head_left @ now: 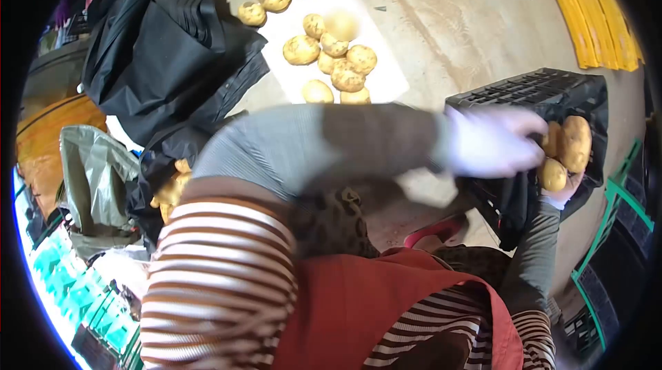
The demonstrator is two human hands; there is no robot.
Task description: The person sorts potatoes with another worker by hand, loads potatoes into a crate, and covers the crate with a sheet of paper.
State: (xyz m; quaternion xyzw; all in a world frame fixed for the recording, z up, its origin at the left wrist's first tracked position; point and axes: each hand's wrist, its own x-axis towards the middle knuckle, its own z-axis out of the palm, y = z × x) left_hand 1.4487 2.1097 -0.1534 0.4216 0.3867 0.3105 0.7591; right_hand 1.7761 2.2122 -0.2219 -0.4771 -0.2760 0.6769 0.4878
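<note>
Potatoes (574, 144) heaped on our right hand (563, 192), the black crate (531, 84) close around it.
One could roll off, we judge, if our left hand (496, 141) bumps them from beside. Our right seems cupped underneath, gripping them from below; our left, blurred, points its fingers toward them, and we cannot tell whether it grips any.
</note>
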